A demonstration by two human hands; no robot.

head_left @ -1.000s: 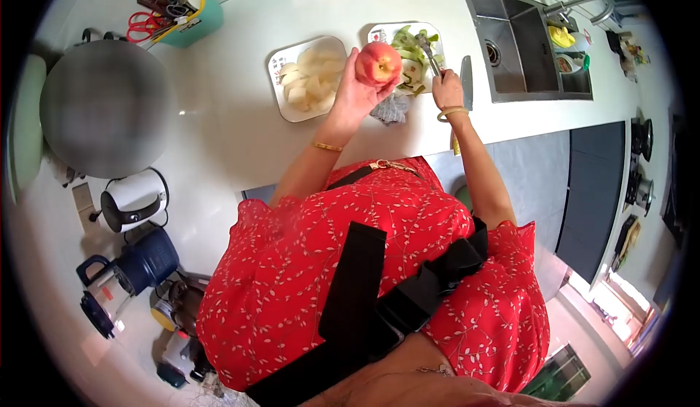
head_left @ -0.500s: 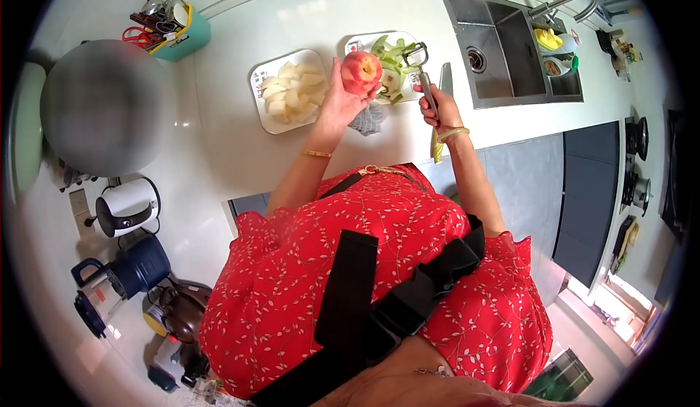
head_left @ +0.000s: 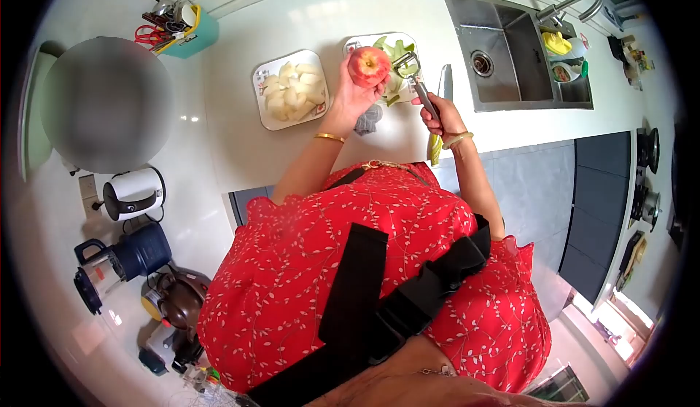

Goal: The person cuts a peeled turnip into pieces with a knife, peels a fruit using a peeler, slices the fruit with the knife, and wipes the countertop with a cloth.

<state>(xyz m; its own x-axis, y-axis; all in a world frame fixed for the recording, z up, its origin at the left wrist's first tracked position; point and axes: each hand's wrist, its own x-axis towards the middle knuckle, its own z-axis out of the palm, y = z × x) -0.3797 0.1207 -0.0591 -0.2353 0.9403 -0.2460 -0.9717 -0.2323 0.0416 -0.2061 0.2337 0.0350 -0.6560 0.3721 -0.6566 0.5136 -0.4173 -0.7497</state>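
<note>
Peeler (head_left: 421, 91) now closer, red fruit (head_left: 369, 67) in left hand (head_left: 352, 99)

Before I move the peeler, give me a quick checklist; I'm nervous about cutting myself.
- Fruit held: ok, the left hand grips the red fruit.
- Peeler held by its handle: ok, the right hand has the peeler.
- Left fingers clear of the blade: cannot tell, the gap is unclear.
- Knife well away: not ok, the knife lies close beside your right hand.
- Peelings plate nearby: ok, the peelings plate is just beyond the fruit.
</note>
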